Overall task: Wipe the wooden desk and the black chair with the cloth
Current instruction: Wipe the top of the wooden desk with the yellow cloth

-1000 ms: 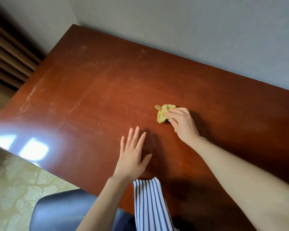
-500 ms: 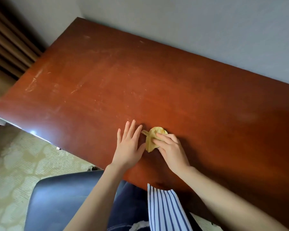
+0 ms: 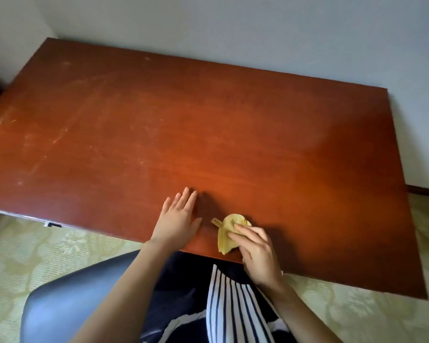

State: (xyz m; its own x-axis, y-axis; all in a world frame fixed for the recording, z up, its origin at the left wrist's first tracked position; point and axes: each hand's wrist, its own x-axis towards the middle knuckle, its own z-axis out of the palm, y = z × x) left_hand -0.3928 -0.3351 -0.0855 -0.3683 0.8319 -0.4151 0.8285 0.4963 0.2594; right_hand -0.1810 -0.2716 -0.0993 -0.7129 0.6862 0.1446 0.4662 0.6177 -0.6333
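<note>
Pressing down on the cloth: right hand, fingers bent over the bunched yellow fabric and holding it against the desk; thumb not visible. Cloth position: 6 o'clock part of the desk top, right at the near edge, with its lower tip reaching that edge. A small tan tag sticks out of the cloth toward 10 o'clock.

Left hand: palm down, flat on the wood, fingers straight and slightly spread, holding nothing. It lies just beside the cloth, at the cloth's 9 o'clock, a narrow strip of bare wood between them.

Desk surface: reddish-brown, glossy. Pale scuffs and streaks cover the 9 to 11 o'clock part.

Black chair: seat visible at 7 o'clock of the view, below the desk edge, under the left forearm. Striped garment hangs at 6 o'clock. Pale patterned floor shows on both sides; grey wall runs along 12 o'clock.
</note>
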